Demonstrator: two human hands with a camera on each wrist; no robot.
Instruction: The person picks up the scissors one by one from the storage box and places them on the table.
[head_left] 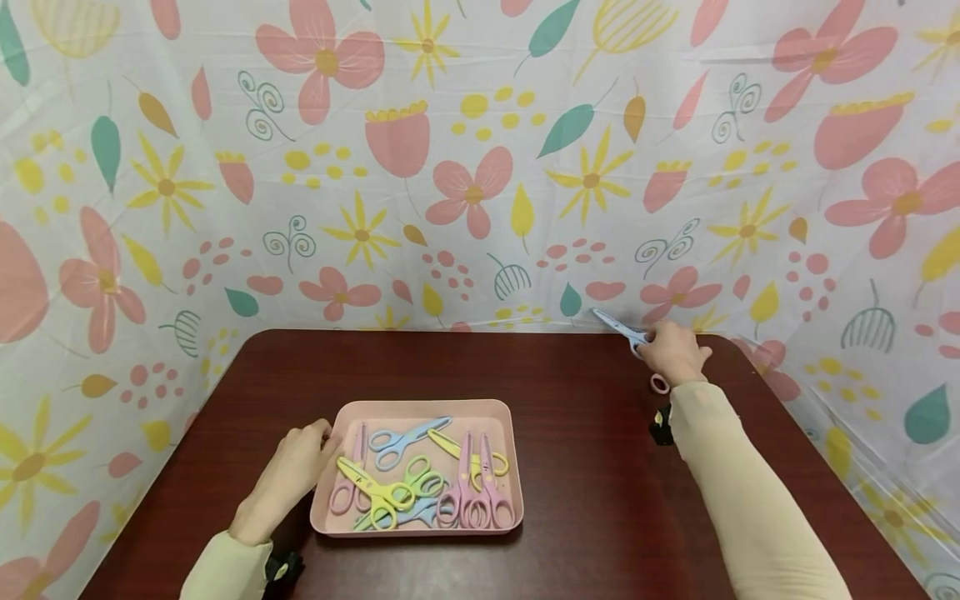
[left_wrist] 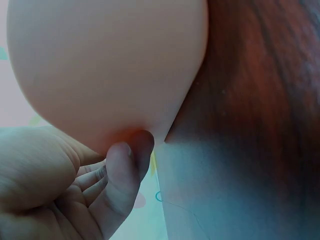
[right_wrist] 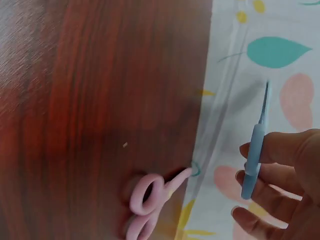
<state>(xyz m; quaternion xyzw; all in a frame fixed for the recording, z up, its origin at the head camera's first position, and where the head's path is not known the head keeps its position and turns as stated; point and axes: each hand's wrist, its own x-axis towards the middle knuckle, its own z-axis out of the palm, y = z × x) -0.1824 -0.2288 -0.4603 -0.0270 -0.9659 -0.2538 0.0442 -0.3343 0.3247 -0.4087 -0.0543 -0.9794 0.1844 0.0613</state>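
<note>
My left hand (head_left: 294, 468) is at the left side of a pink tray (head_left: 431, 407), its fingertips gripping the tray's edge near the far corner. In the left wrist view, thumb and finger meet at the tray's pale wall (left_wrist: 110, 65). Far off at the table's back right, my right hand (head_left: 672, 352) holds light blue scissors (head_left: 617, 323) by the handles, blades pointing up and left. The right wrist view shows these blue scissors (right_wrist: 255, 150) edge-on between thumb and fingers. Below that hand lies a pair of pink scissors (right_wrist: 146, 196), partly hidden in the head view.
Inside the tray lie several scissors: yellow scissors (head_left: 382, 493), blue scissors (head_left: 405, 442), pink scissors (head_left: 491, 492) and green handles (head_left: 423, 477), overlapping. The dark wooden table (head_left: 585, 467) ends at a flower-printed cloth (head_left: 480, 208) behind and at both sides.
</note>
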